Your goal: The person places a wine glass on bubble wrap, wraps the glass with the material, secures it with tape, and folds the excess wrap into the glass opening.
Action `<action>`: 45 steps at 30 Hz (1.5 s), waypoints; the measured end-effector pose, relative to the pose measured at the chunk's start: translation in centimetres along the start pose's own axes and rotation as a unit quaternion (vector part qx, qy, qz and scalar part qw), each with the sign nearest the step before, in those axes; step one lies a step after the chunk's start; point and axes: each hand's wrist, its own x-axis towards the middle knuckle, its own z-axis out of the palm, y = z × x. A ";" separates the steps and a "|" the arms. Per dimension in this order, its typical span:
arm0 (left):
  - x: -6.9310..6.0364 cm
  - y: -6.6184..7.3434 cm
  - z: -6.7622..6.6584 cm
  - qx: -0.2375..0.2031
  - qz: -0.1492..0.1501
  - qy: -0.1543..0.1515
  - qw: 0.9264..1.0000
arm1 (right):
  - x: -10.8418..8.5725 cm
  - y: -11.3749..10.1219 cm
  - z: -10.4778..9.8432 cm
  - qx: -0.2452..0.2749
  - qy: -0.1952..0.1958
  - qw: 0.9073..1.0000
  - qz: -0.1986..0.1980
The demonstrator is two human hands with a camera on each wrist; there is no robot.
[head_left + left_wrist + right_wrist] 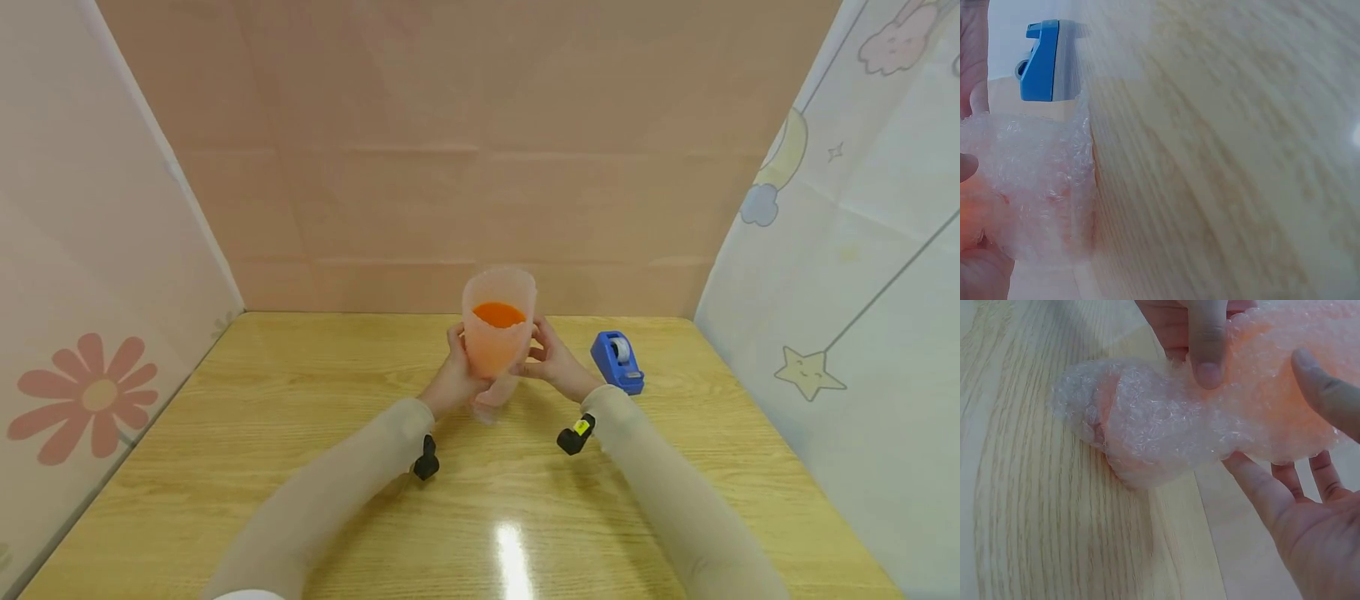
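An orange goblet-shaped thing [498, 315] is wrapped in clear bubble wrap [1160, 425] and held tilted above the table. My left hand [457, 377] grips it from the left side. From the right side, my right hand [558, 364] holds it with thumb and fingers spread around the wrapped body. In the right wrist view the wrap narrows at the middle and widens again at the lower end. The wrap's upper edge stands up past the orange rim. It hides most of the thing's surface.
A blue tape dispenser [618, 364] with a roll of tape stands on the wooden table [337, 367], right of my right hand. A plain backdrop [465, 208] rises behind the table. Printed cloth walls [97, 250] flank both sides.
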 end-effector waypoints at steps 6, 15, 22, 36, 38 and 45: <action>0.2 -0.4 0.1 0.000 0.002 0.004 1.000 | 0.0 0.2 0.0 0.015 -0.008 1.000 -0.012; 0.2 -0.8 0.1 0.008 -0.001 0.011 1.000 | 0.2 0.6 0.3 0.027 -0.004 1.000 -0.001; 0.1 -0.6 0.0 -0.010 -0.021 0.000 1.000 | 0.0 0.1 0.2 0.005 -0.005 1.000 0.004; 0.0 -0.3 0.0 -0.025 -0.047 -0.007 0.999 | -0.7 -2.4 -1.0 -0.029 0.027 0.999 -0.015; 0.0 -0.2 -0.1 -0.029 -0.053 -0.010 0.998 | -0.7 -2.9 -0.9 -0.027 0.047 0.998 -0.043; 0.0 -0.5 -0.3 -0.032 -0.056 -0.011 0.998 | -0.5 -3.7 -0.3 -0.024 0.085 0.990 -0.106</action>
